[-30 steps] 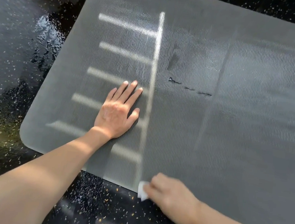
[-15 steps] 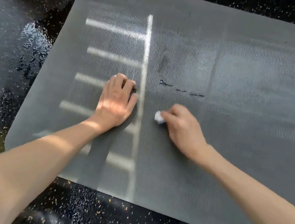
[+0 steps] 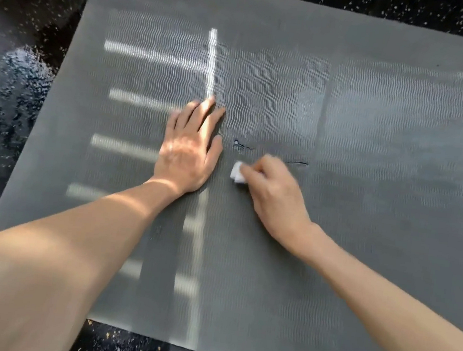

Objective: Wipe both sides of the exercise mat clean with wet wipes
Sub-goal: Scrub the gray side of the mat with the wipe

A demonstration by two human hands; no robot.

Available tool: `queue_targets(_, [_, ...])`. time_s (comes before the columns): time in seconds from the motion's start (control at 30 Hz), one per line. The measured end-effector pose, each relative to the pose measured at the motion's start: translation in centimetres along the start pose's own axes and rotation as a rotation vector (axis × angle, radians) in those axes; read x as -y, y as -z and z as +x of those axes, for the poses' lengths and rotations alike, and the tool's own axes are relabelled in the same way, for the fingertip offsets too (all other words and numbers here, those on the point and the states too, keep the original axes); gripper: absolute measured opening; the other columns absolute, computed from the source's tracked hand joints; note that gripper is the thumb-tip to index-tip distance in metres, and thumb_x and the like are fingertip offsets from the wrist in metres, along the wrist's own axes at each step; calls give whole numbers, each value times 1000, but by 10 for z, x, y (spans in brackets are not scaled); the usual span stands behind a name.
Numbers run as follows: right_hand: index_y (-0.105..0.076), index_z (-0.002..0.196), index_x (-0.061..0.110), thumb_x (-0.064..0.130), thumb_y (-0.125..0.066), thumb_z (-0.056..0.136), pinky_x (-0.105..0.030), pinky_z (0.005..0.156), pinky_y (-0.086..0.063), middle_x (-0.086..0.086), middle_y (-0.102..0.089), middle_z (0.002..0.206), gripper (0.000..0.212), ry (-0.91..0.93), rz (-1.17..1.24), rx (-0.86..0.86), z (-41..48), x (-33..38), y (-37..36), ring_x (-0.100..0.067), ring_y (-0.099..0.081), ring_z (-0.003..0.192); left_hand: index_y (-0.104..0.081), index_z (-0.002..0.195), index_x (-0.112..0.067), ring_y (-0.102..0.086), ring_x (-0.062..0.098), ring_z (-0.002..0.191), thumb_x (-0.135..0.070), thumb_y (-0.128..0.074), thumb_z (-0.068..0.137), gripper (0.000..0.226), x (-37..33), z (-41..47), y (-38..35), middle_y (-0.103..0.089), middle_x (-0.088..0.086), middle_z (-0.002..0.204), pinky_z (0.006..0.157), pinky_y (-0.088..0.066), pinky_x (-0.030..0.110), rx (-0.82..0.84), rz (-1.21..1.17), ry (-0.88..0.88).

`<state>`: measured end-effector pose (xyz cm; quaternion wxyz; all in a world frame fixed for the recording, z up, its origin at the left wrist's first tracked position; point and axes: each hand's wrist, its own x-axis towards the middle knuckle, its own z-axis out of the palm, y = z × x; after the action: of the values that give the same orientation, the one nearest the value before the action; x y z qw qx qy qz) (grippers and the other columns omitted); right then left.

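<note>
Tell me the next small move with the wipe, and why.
Probably slide the wipe up, then rightward, over the dark marks. The right hand pinches it just below them, they are not yet wiped off, and the left hand lies flat on the mat, likely steadying it.

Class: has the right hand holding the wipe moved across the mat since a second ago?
Yes. The right hand with its wipe left the near edge of the mat and now sits just below the dark marks.
</note>
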<state>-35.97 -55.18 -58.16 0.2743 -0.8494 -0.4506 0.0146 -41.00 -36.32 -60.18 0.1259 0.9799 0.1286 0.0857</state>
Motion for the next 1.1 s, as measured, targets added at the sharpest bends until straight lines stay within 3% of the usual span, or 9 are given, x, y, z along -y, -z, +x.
queue_targets(0.13, [-66,84,1,2,-52,90,-39,53,-42,-12,-52,77,15,180,66,152,-15,12,1,-26,-47,68,-48,141,-14,-35,30,138,-31,-41,97,48,-2,1,3,-41,7,151,114,-28,51,34,8,26])
queue_targets(0.3, [-66,86,0,8,-47,90,-40,57,-43,-14,-54,83,22,11,-35,-37,71,-36,5,-29,-50,73,-46,143,-17,-32,27,140,-33,-41,96,50,-2,4,5,-38,4,154,115,-26,48,57,9,47])
queue_targets(0.5, [-66,88,2,8,-42,89,-30,60,-33,-11,-54,84,24,190,55,174,30,-21,13,-23,-42,74,-46,144,-17,-31,26,141,-33,-42,96,51,-2,4,7,-37,4,154,117,-24,46,76,36,52])
queue_targets(0.6, [-67,87,1,10,-48,89,-35,55,-44,-13,-56,83,21,94,-60,28,99,-57,12,-29,-50,73,-46,145,-17,-31,26,142,-33,-41,96,51,-1,4,7,-37,4,155,118,-22,45,84,45,50])
queue_targets(0.67, [-67,88,-1,9,-49,90,-37,55,-43,-15,-56,83,20,31,-87,-30,114,-66,9,-30,-51,72,-45,146,-18,-31,27,142,-34,-40,96,52,-1,5,7,-36,4,155,118,-22,47,99,45,53])
queue_targets(0.8, [-66,94,1,12,-41,93,-37,57,-43,-11,-54,85,27,108,24,116,64,-42,10,-27,-46,71,-30,154,-20,-25,28,147,-38,-32,97,60,-2,7,8,-25,2,161,115,-20,58,218,114,84])
queue_targets(0.87, [-68,91,4,12,-44,91,-35,55,-46,-11,-56,83,26,125,51,152,83,-50,13,-28,-51,70,-25,156,-20,-21,33,148,-40,-29,97,63,-2,7,9,-22,2,163,113,-19,61,255,151,106])
queue_targets(1.0, [-68,85,0,7,-51,87,-34,53,-42,-17,-55,80,19,-7,-55,-29,159,-83,14,-35,-55,69,-26,156,-21,-21,35,148,-41,-29,96,63,-1,6,9,-22,1,163,113,-22,60,269,144,121])
queue_targets(1.1, [-65,85,-1,8,-43,89,-37,56,-40,-15,-53,81,24,37,23,41,120,-66,9,-30,-49,71,-25,156,-21,-21,34,148,-41,-30,96,64,-3,7,10,-21,0,163,113,-24,60,289,146,121])
